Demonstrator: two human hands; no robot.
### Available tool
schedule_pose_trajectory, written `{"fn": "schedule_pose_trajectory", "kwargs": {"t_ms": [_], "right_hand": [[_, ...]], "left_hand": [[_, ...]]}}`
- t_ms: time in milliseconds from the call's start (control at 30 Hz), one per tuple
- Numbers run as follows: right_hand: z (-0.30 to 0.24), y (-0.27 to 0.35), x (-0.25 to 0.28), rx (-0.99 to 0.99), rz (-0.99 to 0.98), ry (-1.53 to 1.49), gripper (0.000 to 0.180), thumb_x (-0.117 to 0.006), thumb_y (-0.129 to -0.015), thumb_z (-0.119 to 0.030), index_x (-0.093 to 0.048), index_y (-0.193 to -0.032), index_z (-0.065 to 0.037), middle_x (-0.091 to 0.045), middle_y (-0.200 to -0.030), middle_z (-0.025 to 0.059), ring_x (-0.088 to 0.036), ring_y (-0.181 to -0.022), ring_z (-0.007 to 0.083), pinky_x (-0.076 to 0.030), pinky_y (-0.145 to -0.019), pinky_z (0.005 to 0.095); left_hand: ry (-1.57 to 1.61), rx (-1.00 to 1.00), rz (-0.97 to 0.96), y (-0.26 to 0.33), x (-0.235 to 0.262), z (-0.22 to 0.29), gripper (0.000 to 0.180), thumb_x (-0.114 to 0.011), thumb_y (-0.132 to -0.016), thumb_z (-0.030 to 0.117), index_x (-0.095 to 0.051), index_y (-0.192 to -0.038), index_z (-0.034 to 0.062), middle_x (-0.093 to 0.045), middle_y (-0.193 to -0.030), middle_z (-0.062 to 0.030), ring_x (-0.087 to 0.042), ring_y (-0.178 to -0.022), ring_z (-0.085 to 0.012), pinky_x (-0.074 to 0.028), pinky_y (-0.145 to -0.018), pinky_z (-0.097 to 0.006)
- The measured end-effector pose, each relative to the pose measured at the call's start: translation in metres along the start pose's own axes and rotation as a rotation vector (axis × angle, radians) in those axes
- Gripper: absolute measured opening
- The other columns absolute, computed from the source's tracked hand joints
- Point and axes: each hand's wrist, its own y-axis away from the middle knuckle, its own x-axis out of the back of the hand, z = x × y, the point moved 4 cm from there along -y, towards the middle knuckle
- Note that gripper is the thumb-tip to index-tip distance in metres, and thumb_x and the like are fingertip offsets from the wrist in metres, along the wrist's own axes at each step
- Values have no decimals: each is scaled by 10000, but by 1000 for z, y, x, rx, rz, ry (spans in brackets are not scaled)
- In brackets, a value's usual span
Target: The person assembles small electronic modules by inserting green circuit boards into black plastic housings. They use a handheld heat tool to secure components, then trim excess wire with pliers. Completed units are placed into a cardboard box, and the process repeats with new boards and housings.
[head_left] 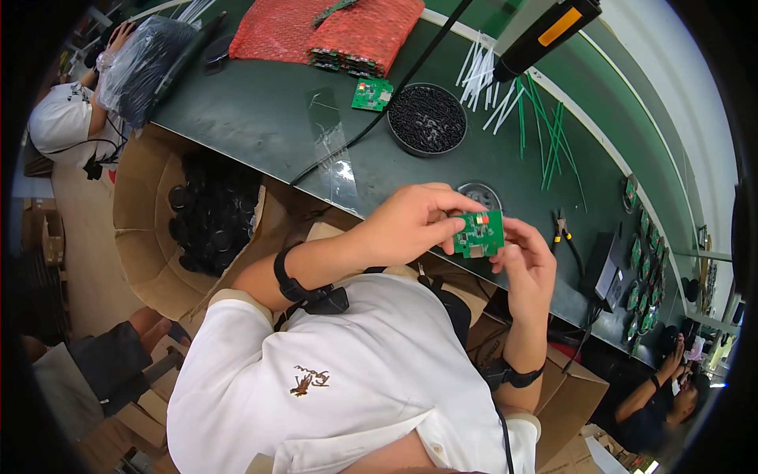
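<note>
Above the near edge of the bench, a green circuit board (478,236) with small metal and red parts is held up. My left hand (407,223) pinches its left side between thumb and fingers. On the opposite side, the fingers of my right hand (527,265) are bent in and grip the board's right edge. Just behind the board is a small round metal dish (482,192), partly hidden by it. Farther back stands a round black bowl (427,118) full of small black pieces. A second green circuit board (372,94) lies beside that bowl.
Red bubble wrap (363,28) covers stacked boards at the back. White strips (477,73) and green strips (550,138) lie under a hanging black tool (545,38). Cutters (561,228) and a black box (603,272) sit rightward. A carton (142,205) stands left. Other people work nearby.
</note>
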Motion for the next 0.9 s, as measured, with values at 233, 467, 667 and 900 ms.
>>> {"fn": "schedule_pose_trajectory", "kwargs": {"t_ms": [233,467,667,900], "right_hand": [[-5,-25,46,1,218,88,465,-672,-978,28,-554,-1427,20,-709,-1018,81,-673,-772,110,-560,-657,244],[20,-32,64,-67,280,124,340,-681,-990,-7,-570,-1310,27,-721,-920,63,-697,-810,122,-558,-685,240],[29,-26,47,-144,157,16,359,-708,-960,22,-575,-1293,35,-718,-977,99,-692,-791,124,-562,-694,245],[28,-19,12,-227,67,160,310,-732,-911,80,-661,-1210,43,-714,-979,96,-695,-805,100,-585,-689,238]], "left_hand": [[-881,-387,212,3,-10,9,581,-876,-789,212,-644,-1299,57,-588,-1247,-158,-626,-1067,-298,-506,-902,-412],[-1081,-470,216,-5,-29,-7,838,-948,-648,278,-566,-1359,51,-540,-1362,-163,-507,-1293,-381,-417,-1065,-487],[-1063,-445,58,-12,-21,4,908,-956,-640,215,-521,-1410,10,-583,-1295,-160,-526,-1274,-350,-409,-1083,-484],[-979,-446,49,-5,-13,-2,991,-967,-582,162,-503,-1452,64,-557,-1382,-161,-518,-1308,-384,-411,-1093,-486]]}}
